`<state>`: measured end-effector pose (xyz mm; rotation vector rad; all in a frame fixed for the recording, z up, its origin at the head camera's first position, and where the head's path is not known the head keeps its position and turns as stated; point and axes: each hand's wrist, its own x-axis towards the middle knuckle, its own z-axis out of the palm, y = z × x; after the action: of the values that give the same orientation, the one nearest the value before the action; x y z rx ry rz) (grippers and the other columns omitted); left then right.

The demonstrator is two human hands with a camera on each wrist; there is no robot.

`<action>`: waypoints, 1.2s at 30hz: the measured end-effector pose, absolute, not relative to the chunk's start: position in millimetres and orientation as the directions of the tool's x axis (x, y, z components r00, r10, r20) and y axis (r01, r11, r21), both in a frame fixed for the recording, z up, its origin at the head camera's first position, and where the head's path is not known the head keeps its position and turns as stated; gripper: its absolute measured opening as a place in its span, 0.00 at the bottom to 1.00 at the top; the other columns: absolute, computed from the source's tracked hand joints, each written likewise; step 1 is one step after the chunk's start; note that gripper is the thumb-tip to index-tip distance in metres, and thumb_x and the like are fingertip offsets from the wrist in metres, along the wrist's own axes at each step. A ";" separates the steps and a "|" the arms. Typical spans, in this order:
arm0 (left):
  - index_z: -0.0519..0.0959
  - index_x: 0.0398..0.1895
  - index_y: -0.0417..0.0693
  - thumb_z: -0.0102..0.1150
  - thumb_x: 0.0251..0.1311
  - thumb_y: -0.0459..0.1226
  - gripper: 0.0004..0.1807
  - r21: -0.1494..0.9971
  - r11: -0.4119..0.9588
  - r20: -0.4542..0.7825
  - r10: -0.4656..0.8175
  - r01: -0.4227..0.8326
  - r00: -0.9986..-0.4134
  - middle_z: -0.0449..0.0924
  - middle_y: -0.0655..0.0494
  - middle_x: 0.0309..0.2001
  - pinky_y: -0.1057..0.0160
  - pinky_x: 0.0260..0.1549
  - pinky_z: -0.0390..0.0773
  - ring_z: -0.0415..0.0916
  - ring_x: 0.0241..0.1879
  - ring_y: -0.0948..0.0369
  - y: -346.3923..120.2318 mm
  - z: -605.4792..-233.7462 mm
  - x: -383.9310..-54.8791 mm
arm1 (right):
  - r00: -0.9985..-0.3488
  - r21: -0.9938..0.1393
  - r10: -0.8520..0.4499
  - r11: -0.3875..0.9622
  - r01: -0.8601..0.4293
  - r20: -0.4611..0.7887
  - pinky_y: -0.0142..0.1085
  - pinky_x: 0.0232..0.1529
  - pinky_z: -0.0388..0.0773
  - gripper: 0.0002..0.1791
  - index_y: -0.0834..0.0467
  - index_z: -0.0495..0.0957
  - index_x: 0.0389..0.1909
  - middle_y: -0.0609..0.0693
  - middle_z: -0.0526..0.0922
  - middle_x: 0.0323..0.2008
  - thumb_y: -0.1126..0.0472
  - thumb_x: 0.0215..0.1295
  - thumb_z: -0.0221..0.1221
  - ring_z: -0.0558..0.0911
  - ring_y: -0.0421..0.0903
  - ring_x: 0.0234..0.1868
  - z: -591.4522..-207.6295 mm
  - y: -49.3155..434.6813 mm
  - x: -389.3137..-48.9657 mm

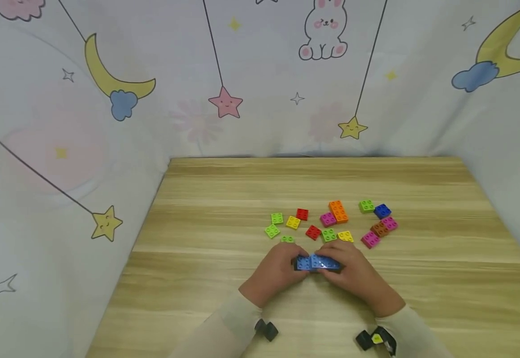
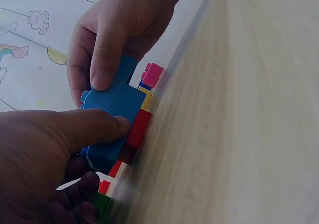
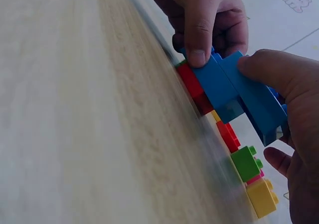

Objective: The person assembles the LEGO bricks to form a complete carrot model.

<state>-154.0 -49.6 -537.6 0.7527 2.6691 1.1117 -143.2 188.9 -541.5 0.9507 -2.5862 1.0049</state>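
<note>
My left hand (image 1: 280,266) pinches the left part of a lower blue building brick (image 2: 107,152), its thumb along the near side. An upper blue building brick (image 3: 254,97) sits over it, offset to the right, and my right hand (image 1: 349,263) holds this one between thumb and fingers. Both bricks are studded and meet in a stepped stack, low over the wooden table. Directly below the lower blue brick, a red brick (image 3: 194,87) shows against its underside in both wrist views. My fingers on the far side are partly hidden.
Beyond my hands lie loose bricks on the wooden table (image 1: 188,278): several green ones (image 1: 277,218), an orange one (image 1: 338,211), a yellow one (image 1: 293,222), a dark blue one (image 1: 383,211) and a pink one (image 1: 370,239). A patterned cloth (image 1: 264,134) hangs behind the table.
</note>
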 end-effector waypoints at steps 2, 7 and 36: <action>0.88 0.46 0.51 0.79 0.56 0.40 0.15 0.699 0.595 0.056 0.507 0.396 -0.860 0.85 0.67 0.41 0.69 0.44 0.76 0.74 0.40 0.69 -50.2 -537.3 -154.5 | -0.771 -0.530 -0.492 0.561 -0.636 0.405 0.45 0.53 0.79 0.20 0.51 0.87 0.48 0.42 0.85 0.49 0.59 0.53 0.78 0.81 0.44 0.51 -542.3 187.6 -144.0; 0.88 0.46 0.51 0.79 0.56 0.40 0.15 0.699 0.588 0.074 0.507 0.408 -0.859 0.85 0.67 0.41 0.70 0.44 0.76 0.75 0.40 0.70 -49.0 -536.3 -155.2 | -0.778 -0.514 -0.488 0.585 -0.628 0.395 0.48 0.53 0.79 0.19 0.51 0.87 0.48 0.42 0.85 0.49 0.59 0.53 0.78 0.82 0.44 0.51 -542.2 186.8 -144.3; 0.87 0.50 0.55 0.78 0.57 0.42 0.17 0.694 0.624 -0.003 0.500 0.358 -0.866 0.83 0.71 0.44 0.67 0.50 0.77 0.75 0.45 0.71 -53.6 -537.3 -152.7 | -0.989 -0.511 0.036 0.853 0.104 -0.140 0.61 0.64 0.71 0.34 0.67 0.74 0.67 0.67 0.77 0.63 0.46 0.71 0.64 0.75 0.67 0.62 -519.2 204.2 -249.3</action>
<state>-152.7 -53.6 -537.3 0.7083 2.6513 1.0694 -249.3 204.2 -519.2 -0.1188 -3.1449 0.8792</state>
